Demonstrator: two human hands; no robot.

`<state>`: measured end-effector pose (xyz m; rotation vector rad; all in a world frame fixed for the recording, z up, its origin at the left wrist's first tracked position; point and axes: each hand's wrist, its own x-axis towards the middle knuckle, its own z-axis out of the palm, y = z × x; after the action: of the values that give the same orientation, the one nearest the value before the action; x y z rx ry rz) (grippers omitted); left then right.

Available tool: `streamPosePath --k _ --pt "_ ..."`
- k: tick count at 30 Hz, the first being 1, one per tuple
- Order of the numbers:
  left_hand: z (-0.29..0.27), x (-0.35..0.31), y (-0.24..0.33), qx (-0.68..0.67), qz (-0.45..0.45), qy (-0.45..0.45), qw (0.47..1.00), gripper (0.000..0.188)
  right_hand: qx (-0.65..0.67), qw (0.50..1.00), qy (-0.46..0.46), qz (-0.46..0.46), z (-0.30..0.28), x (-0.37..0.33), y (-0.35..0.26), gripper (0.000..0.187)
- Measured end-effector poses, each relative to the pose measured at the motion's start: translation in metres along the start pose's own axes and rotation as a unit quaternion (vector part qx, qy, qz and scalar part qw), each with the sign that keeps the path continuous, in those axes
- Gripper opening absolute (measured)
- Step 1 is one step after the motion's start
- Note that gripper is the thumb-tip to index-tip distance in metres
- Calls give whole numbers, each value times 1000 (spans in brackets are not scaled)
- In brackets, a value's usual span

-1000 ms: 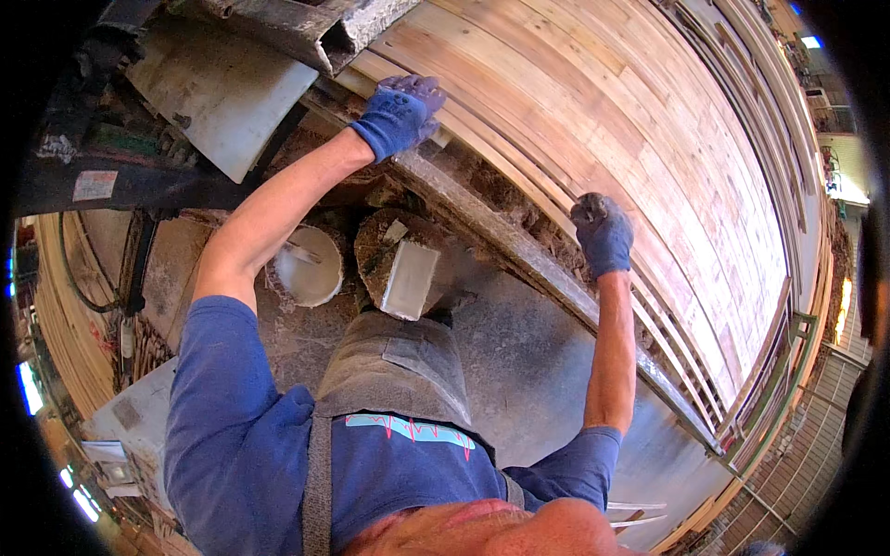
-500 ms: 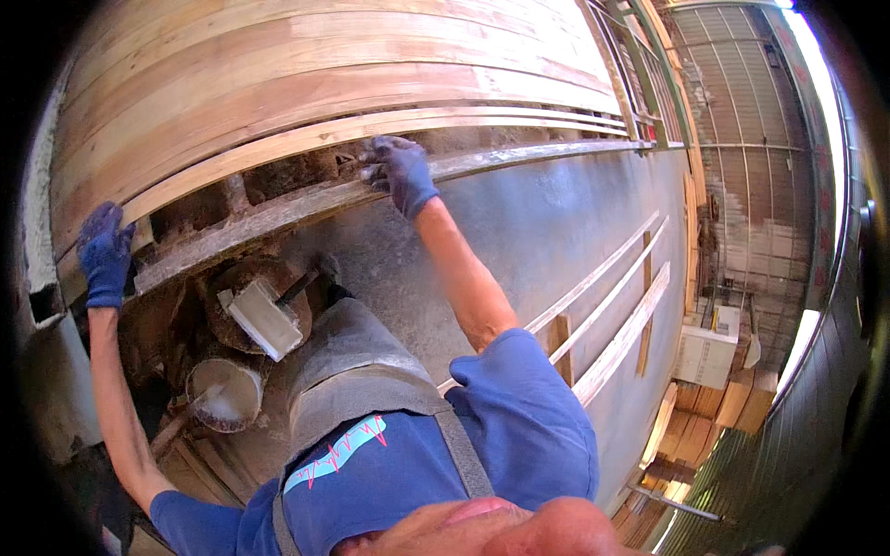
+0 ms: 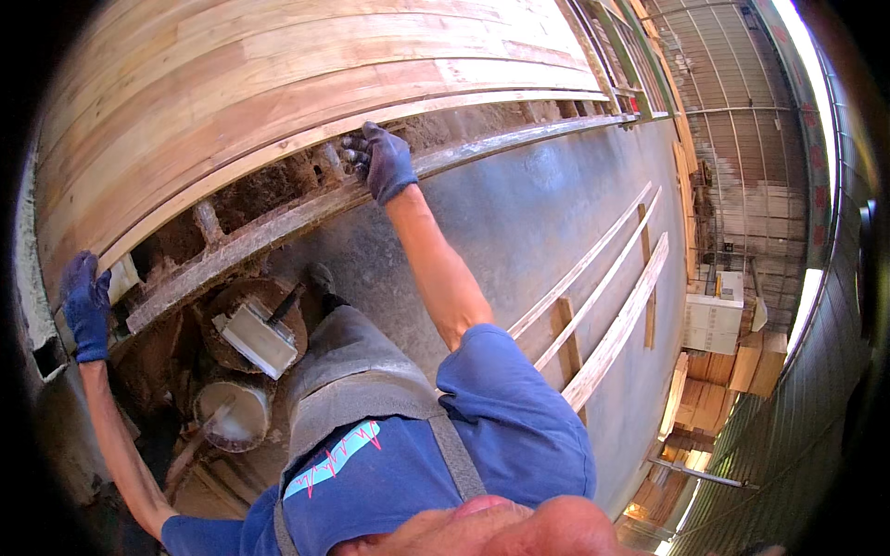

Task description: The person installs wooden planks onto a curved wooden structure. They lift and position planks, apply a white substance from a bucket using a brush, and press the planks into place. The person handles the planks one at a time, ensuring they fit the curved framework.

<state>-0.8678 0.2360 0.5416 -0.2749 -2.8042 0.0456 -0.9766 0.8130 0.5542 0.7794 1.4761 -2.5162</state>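
Long pale boards [image 3: 306, 69] lie side by side as a wide panel, and a narrow wooden strip [image 3: 236, 165] runs along their near edge. At the strip's left end is my left hand [image 3: 86, 310] in a dark blue glove, its fingers bent over the end and the thumb on the near side. My right hand [image 3: 385, 167], gloved alike, touches the strip's near edge around its middle. Its fingers are bent but apart, with the palm over the gap in front of the strip.
A dusty metal rail [image 3: 269, 221] borders the gap. Below it stand a round container [image 3: 232, 415] and a pale rectangular box [image 3: 258, 341] with a dark-handled tool on it. Loose wooden slats [image 3: 612, 320] lie on the grey floor [image 3: 519, 213]. A white carton [image 3: 712, 320] sits by stacked timber.
The strip has closed up against the boards, where a dark gap showed before. Both hands stay along it. The whole view has shifted slightly.
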Motion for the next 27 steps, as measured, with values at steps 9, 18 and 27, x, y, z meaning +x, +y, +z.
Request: streamPosePath --k 9,18,27 --pt "12 20 -3 -6 -34 -7 999 30 -101 995 15 8 19 22 -16 19" --pt "26 9 -6 2 -27 2 1000 31 -141 988 22 61 -36 44 -29 24" --pt "12 23 0 -3 -32 4 999 28 18 984 174 31 -61 100 -55 9"
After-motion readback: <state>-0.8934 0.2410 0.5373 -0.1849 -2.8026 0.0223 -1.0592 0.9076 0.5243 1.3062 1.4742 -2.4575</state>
